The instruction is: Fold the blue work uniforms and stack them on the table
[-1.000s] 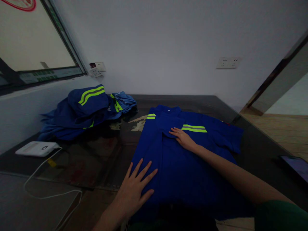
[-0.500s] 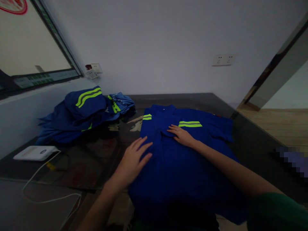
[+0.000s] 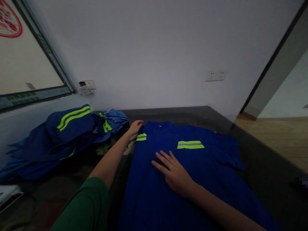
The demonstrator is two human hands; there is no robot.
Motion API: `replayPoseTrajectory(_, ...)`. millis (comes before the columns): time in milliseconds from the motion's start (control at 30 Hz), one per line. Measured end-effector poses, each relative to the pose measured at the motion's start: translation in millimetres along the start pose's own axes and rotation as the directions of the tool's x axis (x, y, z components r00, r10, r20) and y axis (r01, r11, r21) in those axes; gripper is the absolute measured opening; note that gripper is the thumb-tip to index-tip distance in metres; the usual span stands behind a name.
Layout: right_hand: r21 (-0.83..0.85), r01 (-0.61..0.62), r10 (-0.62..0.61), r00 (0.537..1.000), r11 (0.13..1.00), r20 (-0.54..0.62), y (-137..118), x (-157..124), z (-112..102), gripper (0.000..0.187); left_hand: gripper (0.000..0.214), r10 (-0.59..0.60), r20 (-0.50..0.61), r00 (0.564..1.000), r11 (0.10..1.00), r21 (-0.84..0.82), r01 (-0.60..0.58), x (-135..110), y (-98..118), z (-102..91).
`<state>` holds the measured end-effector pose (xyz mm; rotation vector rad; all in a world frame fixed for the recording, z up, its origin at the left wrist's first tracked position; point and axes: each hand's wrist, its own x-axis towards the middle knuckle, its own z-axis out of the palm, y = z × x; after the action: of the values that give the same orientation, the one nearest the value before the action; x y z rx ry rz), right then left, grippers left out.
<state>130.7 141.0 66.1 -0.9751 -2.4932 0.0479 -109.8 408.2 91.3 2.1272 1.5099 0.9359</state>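
Left hand [image 3: 136, 127] at the work shirt's 11 o'clock corner, beside the collar [image 3: 159, 126]; arm stretched toward 1 o'clock, fingers bent, can't tell if pinching cloth. Right hand [image 3: 176, 176] palm down over the shirt front, fingers spread, forearm aimed at 10; contact unclear. Blue work shirt [image 3: 199, 168] lies flat, mid-tabletop [image 3: 264, 173]: collar to 12, long axis 12–6, lower end running out of frame, sleeve [image 3: 228, 147] out toward 2–3. Clothes pile [image 3: 69, 131] at 9 from left hand.
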Motion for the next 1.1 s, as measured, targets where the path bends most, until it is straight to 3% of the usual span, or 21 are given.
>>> replayPoseTrajectory(67, 0.017, 0.163, -0.163, 0.986, 0.986, 0.036, -8.3, 1.0, 0.7, 0.063, 0.017, 0.033, 0.062, 0.998, 0.999, 0.007, -0.034, 10.7, -10.2, 8.4)
replayPoseTrajectory(133, 0.025, 0.234, -0.235, 0.97, 0.972, 0.055, -12.3, 2.1, 5.3, 0.054, 0.015, 0.052, 0.116, 0.992, 0.998, 0.022, -0.054, 19.4, -20.0, 15.2)
replayPoseTrajectory(333, 0.074, 0.172, -0.178, 0.981, 0.982, 0.079, -4.0, 2.0, 26.0, 0.039, 0.03, 0.085, 0.18, 0.98, 0.988, 0.112, -0.106, 40.0, -39.8, 22.3)
replayPoseTrajectory(467, 0.107, 0.16, -0.17, 0.981, 0.981, 0.097, -1.6, 0.4, 29.0, 0.038, 0.021, 0.09, 0.221, 0.971, 0.962, 0.232, -0.142, 46.8, -45.3, 27.0)
replayPoseTrajectory(633, 0.087, 0.181, -0.192, 0.972, 0.98, 0.137, -2.6, 0.1, 24.8, 0.039, 0.017, 0.083, 0.111, 0.99, 0.916, 0.382, -0.12, 43.6, -46.4, 30.1)
replayPoseTrajectory(767, 0.051, 0.192, -0.197, 0.973, 0.98, 0.122, -1.1, -1.1, 28.3, 0.037, 0.027, 0.101, -0.066, 0.993, 0.876, 0.479, -0.058, 27.8, -35.8, 21.2)
replayPoseTrajectory(833, 0.038, 0.196, -0.199, 0.976, 0.98, 0.088, -0.3, -1.8, 31.3, 0.036, 0.03, 0.158, -0.039, 0.987, 0.858, 0.499, -0.118, 10.4, -26.4, 22.3)
replayPoseTrajectory(900, 0.037, 0.197, -0.199, 0.978, 0.98, 0.068, 0.0, -2.2, 33.4, 0.035, 0.034, 0.19, 0.07, 0.979, 0.849, 0.489, -0.2, -12.9, -16.7, 30.6)
replayPoseTrajectory(1000, 0.044, 0.189, -0.192, 0.979, 0.981, 0.072, -0.4, -2.1, 34.0, 0.035, 0.055, 0.038, 0.197, 0.98, 0.851, 0.508, -0.135, -46.2, -5.8, 49.0)
replayPoseTrajectory(1100, 0.047, 0.176, -0.18, 0.98, 0.983, 0.086, -0.7, -1.3, 32.9, 0.035, 0.066, -0.165, 0.243, 0.956, 0.834, 0.552, 0.003, -58.0, -0.7, 59.5)
